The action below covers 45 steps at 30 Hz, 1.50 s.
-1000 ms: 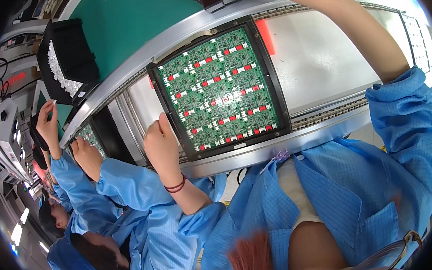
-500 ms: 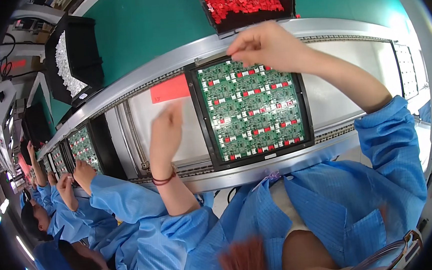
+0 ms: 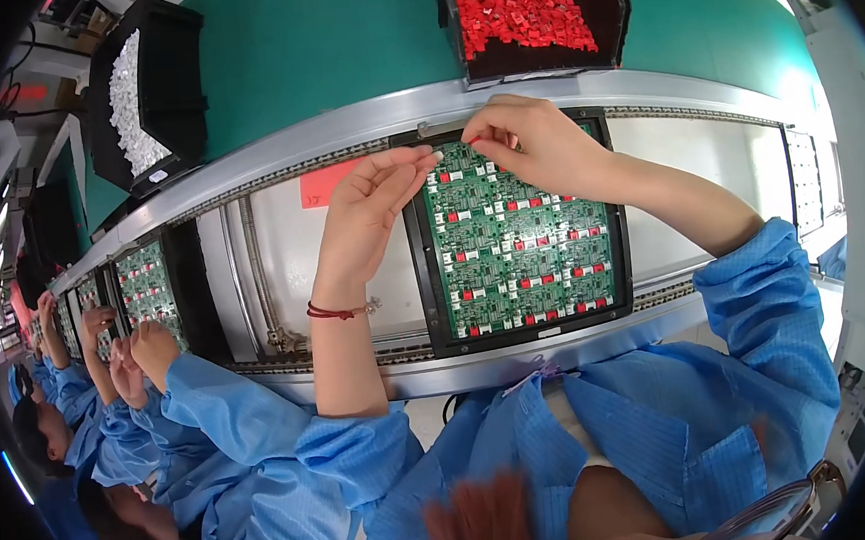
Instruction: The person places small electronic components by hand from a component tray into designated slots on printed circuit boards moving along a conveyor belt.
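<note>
A black frame point(image 3: 435, 300) holds a panel of green circuit boards point(image 3: 521, 249) dotted with small red and white connectors. Over its far left corner my left hand point(image 3: 368, 204) pinches a tiny white connector point(image 3: 438, 155) between thumb and fingertips. Just right of it, above the panel's far edge, my right hand point(image 3: 545, 152) is closed in a pinch, a bit of red showing at its fingertips. The two hands are close together but apart. My right hand and wrist hide part of the panel's far side.
Beyond the rail, a black bin of red connectors point(image 3: 520, 8) and another of white connectors point(image 3: 131, 110) stand on a green surface point(image 3: 327, 47). A red card point(image 3: 324, 185) lies left of the frame. Co-workers' hands point(image 3: 153, 355) work at another panel point(image 3: 144, 280) leftward.
My left hand has moved up and right to the panel's far left corner. My right hand stays over the far edge, slightly lower in view. The view has shifted a little.
</note>
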Tool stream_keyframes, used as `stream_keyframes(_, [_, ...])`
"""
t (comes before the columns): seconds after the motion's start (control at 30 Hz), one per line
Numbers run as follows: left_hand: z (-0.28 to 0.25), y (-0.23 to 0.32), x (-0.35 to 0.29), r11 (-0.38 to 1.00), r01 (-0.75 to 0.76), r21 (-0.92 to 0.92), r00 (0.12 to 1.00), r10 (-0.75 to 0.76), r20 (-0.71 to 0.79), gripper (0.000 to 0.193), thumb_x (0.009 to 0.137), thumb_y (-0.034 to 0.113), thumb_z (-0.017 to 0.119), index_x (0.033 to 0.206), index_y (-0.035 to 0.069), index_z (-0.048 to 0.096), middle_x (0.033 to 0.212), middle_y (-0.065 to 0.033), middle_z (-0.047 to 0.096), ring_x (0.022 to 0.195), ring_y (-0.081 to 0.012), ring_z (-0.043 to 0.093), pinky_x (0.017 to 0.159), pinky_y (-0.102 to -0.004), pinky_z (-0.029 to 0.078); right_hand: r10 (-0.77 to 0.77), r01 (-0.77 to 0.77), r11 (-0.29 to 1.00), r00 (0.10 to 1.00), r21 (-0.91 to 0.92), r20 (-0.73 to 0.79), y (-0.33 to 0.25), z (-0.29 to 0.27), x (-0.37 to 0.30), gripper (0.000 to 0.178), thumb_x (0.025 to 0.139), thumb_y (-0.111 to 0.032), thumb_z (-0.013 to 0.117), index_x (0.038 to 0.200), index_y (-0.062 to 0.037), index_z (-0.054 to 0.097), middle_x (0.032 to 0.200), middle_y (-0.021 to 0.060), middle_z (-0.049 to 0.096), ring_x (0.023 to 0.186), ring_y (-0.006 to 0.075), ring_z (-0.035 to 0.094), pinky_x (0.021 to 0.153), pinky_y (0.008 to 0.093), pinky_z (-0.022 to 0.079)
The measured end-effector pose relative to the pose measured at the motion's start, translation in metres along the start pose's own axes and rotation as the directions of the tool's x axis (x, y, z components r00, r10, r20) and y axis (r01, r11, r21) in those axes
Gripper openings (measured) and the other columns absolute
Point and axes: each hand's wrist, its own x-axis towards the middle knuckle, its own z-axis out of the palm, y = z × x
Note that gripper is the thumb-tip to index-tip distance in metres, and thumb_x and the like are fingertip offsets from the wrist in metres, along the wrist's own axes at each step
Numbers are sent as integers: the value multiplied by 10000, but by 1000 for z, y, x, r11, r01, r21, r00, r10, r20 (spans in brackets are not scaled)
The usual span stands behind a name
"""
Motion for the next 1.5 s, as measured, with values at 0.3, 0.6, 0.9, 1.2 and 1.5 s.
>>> stream_keyframes(0.3, [-14, -8, 4, 986, -58, 154, 990, 77, -122, 166, 866, 97, 610, 985, -19, 608, 876, -74, 645, 739, -116, 613, 682, -230, 504, 26, -31, 998, 995, 57, 94, 6, 6, 7, 206, 841, -65, 592, 1038, -20, 635, 836, 94, 629, 712, 170, 598, 665, 280, 488])
stream_keyframes(0.6, [-7, -7, 3, 997, -54, 56, 992, 61, -115, 235, 902, 84, 546, 1103, -31, 585, 1024, -110, 618, 922, -155, 611, 826, -259, 512, 140, -146, 988, 984, 44, 110, 1, 0, 5, 157, 813, -53, 619, 958, 3, 636, 834, 115, 640, 734, 181, 625, 697, 289, 507])
stream_keyframes(0.9, [-9, -7, 7, 990, -78, 118, 976, 100, -191, 215, 898, 102, 560, 1055, -41, 596, 937, -117, 640, 842, -170, 646, 774, -247, 533, 100, -101, 995, 989, -3, 110, 2, 4, 9, 130, 803, -46, 623, 922, 7, 636, 835, 108, 636, 761, 193, 637, 706, 294, 514])
stream_keyframes(1.2, [-14, -11, 8, 986, -121, 113, 970, 142, -196, 215, 898, 91, 555, 1059, -48, 589, 943, -114, 640, 854, -171, 648, 768, -249, 532, -39, 63, 983, 989, -172, 139, 8, 11, 5, 108, 812, -25, 600, 908, 12, 631, 850, 106, 608, 720, 208, 620, 649, 302, 504])
stream_keyframes(1.5, [-12, -13, 8, 969, -106, 225, 976, 145, -163, 218, 890, 66, 554, 1075, -44, 591, 970, -104, 636, 877, -163, 634, 825, -259, 513, 58, -41, 985, 994, -167, 94, 11, 18, 0, 156, 805, -29, 619, 953, 10, 588, 800, 104, 616, 660, 176, 592, 619, 293, 498])
